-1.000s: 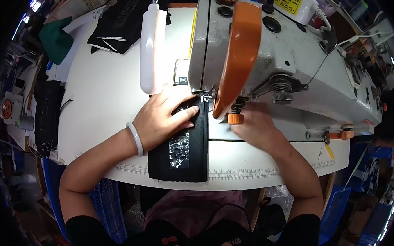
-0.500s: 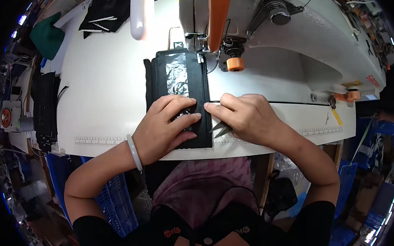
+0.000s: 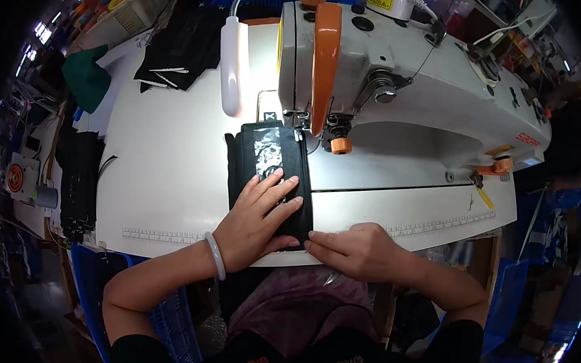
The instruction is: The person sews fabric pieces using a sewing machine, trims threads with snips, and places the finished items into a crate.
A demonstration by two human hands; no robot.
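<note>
A black fabric piece (image 3: 295, 156) with a shiny clear panel (image 3: 268, 147) lies under the needle area of the sewing machine (image 3: 403, 75). My left hand (image 3: 256, 219) rests flat on its lower part with fingers spread, a pale bangle (image 3: 215, 255) at the wrist. At the fabric's lower right corner, my right hand (image 3: 359, 251) has thumb and index finger pinched at the edge. A small metal tool (image 3: 330, 278) pokes out below that palm, mostly hidden; in the earlier view its pointed blades show.
Black fabric pieces (image 3: 179, 48) and a green cloth (image 3: 86, 77) lie at the back left. A white lamp (image 3: 231, 68) hangs left of the machine head. A yellow-handled tool (image 3: 485, 197) lies at the right. Blue baskets (image 3: 172, 317) stand below the table.
My right hand has left the machine's needle area and moved down to the fabric's lower right corner. My left hand has slid lower on the fabric, uncovering the clear panel.
</note>
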